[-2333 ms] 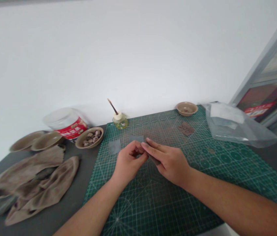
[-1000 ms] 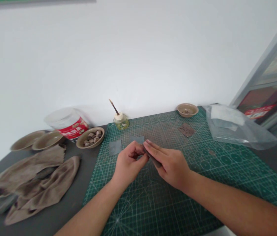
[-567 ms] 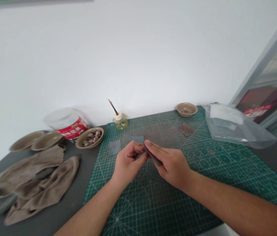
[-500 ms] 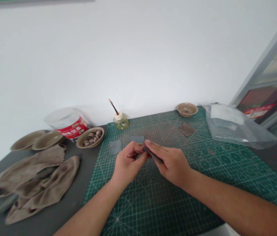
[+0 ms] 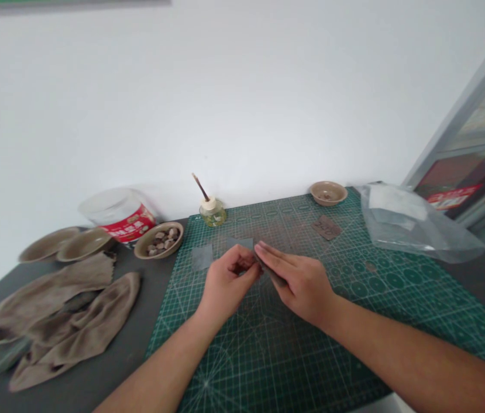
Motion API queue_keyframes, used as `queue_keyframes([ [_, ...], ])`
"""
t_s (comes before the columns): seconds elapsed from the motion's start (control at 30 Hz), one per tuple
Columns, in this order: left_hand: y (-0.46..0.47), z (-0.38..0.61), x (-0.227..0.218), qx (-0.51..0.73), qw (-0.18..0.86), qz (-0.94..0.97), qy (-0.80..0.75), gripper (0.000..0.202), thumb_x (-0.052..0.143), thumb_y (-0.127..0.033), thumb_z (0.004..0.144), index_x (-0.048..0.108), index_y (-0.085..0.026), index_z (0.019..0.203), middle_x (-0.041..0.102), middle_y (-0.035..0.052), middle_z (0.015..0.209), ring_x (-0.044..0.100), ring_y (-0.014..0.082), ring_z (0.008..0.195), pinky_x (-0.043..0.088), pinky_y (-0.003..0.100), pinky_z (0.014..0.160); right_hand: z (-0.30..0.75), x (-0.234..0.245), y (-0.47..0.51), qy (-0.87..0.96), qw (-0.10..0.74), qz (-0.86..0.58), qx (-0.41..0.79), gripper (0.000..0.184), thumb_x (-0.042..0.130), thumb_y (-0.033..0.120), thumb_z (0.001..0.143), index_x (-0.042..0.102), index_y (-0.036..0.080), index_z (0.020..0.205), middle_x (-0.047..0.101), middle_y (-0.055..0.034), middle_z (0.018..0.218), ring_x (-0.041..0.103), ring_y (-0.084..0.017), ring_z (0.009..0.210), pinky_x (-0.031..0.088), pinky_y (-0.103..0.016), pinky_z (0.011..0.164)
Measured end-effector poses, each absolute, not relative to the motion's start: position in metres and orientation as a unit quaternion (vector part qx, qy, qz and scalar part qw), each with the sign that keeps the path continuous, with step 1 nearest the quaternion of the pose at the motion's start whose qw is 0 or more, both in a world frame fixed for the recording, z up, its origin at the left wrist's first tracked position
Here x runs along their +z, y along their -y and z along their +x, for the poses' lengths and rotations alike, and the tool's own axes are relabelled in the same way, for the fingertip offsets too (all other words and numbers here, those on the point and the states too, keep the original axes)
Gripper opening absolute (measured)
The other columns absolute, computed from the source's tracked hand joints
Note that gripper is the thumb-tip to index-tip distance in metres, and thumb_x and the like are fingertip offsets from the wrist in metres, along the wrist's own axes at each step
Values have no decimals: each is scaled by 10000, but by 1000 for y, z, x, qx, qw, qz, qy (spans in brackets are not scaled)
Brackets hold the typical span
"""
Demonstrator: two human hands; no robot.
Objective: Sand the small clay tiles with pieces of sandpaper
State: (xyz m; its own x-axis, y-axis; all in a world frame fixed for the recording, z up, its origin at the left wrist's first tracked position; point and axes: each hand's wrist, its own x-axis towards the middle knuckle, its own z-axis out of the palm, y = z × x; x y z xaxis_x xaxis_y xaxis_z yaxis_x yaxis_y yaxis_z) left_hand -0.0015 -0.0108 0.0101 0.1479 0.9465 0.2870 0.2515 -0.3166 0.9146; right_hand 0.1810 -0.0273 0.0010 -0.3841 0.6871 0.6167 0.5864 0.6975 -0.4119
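Note:
My left hand [image 5: 228, 281] is curled at the fingertips around something small, which the fingers hide. My right hand [image 5: 298, 288] pinches a dark strip of what looks like abrasive paper [image 5: 273, 277], and its tip meets my left fingers. Both hands hover above a green cutting mat [image 5: 242, 367]. Just beyond them lie two grey squares of abrasive paper [image 5: 201, 257] [image 5: 239, 243]. Farther right on the mat is a flat brown sheet [image 5: 326, 227].
Left of the mat stand a shallow bowl of small brown pieces [image 5: 158, 241], two more bowls [image 5: 82, 244], a lidded tub [image 5: 119, 215] and stained cloths [image 5: 61, 324]. A bottle with a brush [image 5: 212, 213], a small bowl [image 5: 328, 193] and a plastic bag [image 5: 414, 225] stand behind.
My hands stay together, with only small shifts of the fingers and the dark strip between them. The view has moved slightly.

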Motion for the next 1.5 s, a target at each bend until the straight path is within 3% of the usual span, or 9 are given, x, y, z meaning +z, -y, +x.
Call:
queue_keyframes([
  [0.37, 18, 0, 15, 498, 399, 641, -427, 101, 707, -226, 805, 623, -174, 787, 691, 2, 659, 656, 144, 603, 532, 254, 592, 184, -1, 23, 816, 376, -429, 94, 568, 531, 126, 880, 475, 250, 1431, 566, -54, 1404, 627, -217, 1189, 517, -372, 1000],
  [0.53, 12, -3, 18, 526, 374, 645, -409, 115, 732, -224, 784, 632, -167, 794, 639, -2, 689, 586, 114, 594, 485, 223, 552, 185, 2, 13, 716, 435, -503, 214, 306, 555, 226, 896, 648, 234, 1187, 756, -53, 1021, 722, -208, 865, 565, -323, 794],
  [0.63, 7, -6, 18, 544, 369, 647, -387, 119, 735, -201, 774, 625, -159, 787, 664, 33, 828, 602, 118, 678, 492, 226, 605, 185, 1, 8, 655, 452, -509, 327, 182, 623, 269, 850, 620, 212, 1022, 698, 1, 764, 661, -158, 643, 528, -251, 591],
  [0.77, 3, -8, 17, 556, 411, 610, -387, 203, 747, -172, 761, 604, -170, 905, 658, 1, 755, 617, 115, 630, 508, 234, 606, 184, -5, 6, 631, 410, -484, 447, 264, 670, 265, 803, 549, 214, 1032, 620, 45, 698, 584, -122, 561, 448, -204, 477],
  [0.97, 2, -10, 15, 537, 434, 604, -399, 263, 764, -196, 749, 640, -158, 978, 696, 23, 783, 676, 140, 686, 558, 267, 668, 181, -6, 12, 697, 343, -462, 427, 465, 739, 267, 763, 541, 207, 1178, 690, -8, 861, 609, -146, 672, 489, -275, 629],
  [1.07, 2, -11, 15, 522, 446, 601, -410, 285, 776, -212, 738, 649, -156, 988, 713, 35, 798, 689, 156, 728, 575, 302, 724, 182, -1, 13, 740, 385, -469, 291, 493, 751, 276, 758, 566, 197, 1207, 685, -73, 1047, 614, -213, 906, 488, -381, 834],
  [1.17, 4, -11, 15, 489, 443, 624, -418, 224, 775, -232, 748, 669, -161, 932, 705, 23, 746, 671, 143, 668, 558, 267, 653, 185, 4, 12, 745, 432, -458, 219, 394, 730, 274, 780, 625, 209, 1154, 658, -88, 1124, 571, -251, 1060, 451, -427, 935],
  [1.37, 5, -12, 15, 426, 497, 645, -393, 162, 716, -305, 820, 622, -181, 774, 674, -1, 627, 651, 150, 574, 518, 258, 564, 185, 5, 10, 656, 437, -325, 523, 304, 640, 333, 880, 619, 215, 1159, 717, -37, 969, 678, -172, 870, 537, -317, 785],
  [1.5, 3, -13, 17, 418, 510, 645, -388, 200, 715, -297, 822, 588, -176, 727, 638, -19, 592, 604, 121, 536, 483, 226, 541, 183, 6, 10, 611, 459, -305, 568, 273, 724, 327, 815, 677, 202, 1053, 726, -29, 940, 684, -169, 867, 541, -316, 802],
])
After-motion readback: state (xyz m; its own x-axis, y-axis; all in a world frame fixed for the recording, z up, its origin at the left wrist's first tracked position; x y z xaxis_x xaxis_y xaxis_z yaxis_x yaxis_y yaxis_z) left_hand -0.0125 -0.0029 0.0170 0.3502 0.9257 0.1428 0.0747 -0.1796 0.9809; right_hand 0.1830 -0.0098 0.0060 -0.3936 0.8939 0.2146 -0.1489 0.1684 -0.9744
